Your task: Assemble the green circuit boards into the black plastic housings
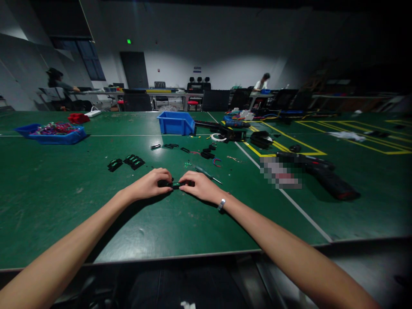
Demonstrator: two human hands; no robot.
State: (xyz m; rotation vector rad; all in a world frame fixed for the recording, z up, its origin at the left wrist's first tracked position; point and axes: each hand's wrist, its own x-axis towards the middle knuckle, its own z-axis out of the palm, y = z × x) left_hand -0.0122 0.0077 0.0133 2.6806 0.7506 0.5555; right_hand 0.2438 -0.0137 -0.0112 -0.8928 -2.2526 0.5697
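Between my hands, just at the table surface, is a small black housing with a green circuit board [176, 185]. My left hand [155, 183] has its fingers closed on the left end of it. At its right end, my right hand [197, 184] grips with thumb and fingers. The fingers hide both ends of the piece. A screwdriver [209, 175] lies just beyond my right hand. Similar black housings with green boards [134, 161] sit in a group beyond my left hand, and more of them [115, 165] lie beside that group.
On the green table [135, 240] stands a blue bin [175, 123]. A blue tray [59, 136] with coloured wires is at far left. Slim black parts [170, 146] lie mid-table. A black power tool [331, 176] rests at right. Two people sit at far tables.
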